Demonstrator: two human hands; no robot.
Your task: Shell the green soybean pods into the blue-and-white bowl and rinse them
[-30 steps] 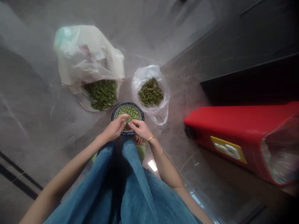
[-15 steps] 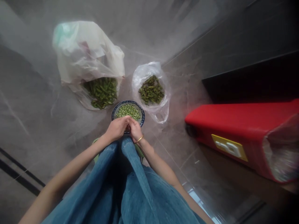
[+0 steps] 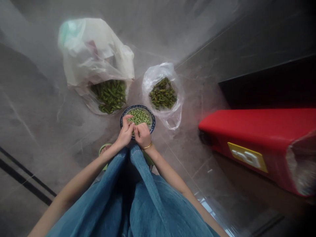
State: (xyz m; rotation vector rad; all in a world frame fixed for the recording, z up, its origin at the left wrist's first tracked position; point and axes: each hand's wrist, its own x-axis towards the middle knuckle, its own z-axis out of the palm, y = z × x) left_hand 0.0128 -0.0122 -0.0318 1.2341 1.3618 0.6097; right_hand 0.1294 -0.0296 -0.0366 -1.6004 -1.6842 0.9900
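Mid-shelling imo: my left hand [image 3: 125,133] and right hand [image 3: 142,134] are both curled nearly closed, fingertips pinched together over the near edge of the blue-rimmed bowl [image 3: 138,106] of shelled beans [image 3: 140,116]. Whatever's between them is too small to make out tbh. Next move prob needs a thumb split w/ both hands kept over the bowl; the big bag of pods [image 3: 110,95] sits just behind-left, the smaller clear bag [image 3: 163,93] behind-right.
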